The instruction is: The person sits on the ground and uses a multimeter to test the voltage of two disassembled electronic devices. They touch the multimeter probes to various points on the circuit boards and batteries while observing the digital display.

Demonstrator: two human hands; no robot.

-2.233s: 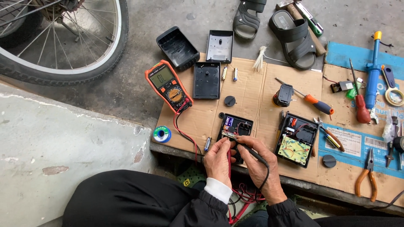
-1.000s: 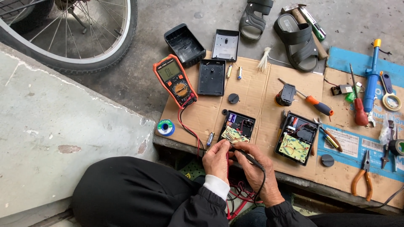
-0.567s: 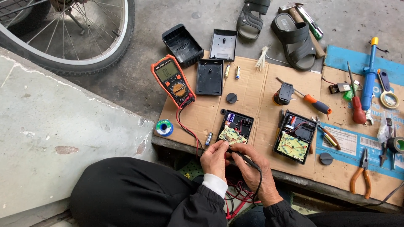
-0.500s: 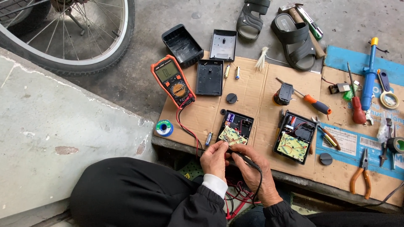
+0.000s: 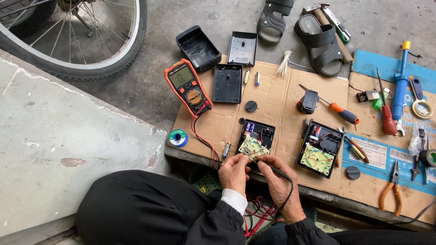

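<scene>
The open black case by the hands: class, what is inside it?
Inside the open black case lies a yellow-green circuit board with red wires. The left hand and right hand cover its near edge.

Both hands [image 5: 256,170] nearer circuit board [image 5: 253,146]

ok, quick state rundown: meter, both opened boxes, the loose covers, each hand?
multimeter: screen up, leads plugged in
near opened box: open, circuit board tilted up
second opened box: open, board lying inside
loose covers: off, inside up
left hand: fingers at the board's edge
right hand: holding a black probe
</scene>
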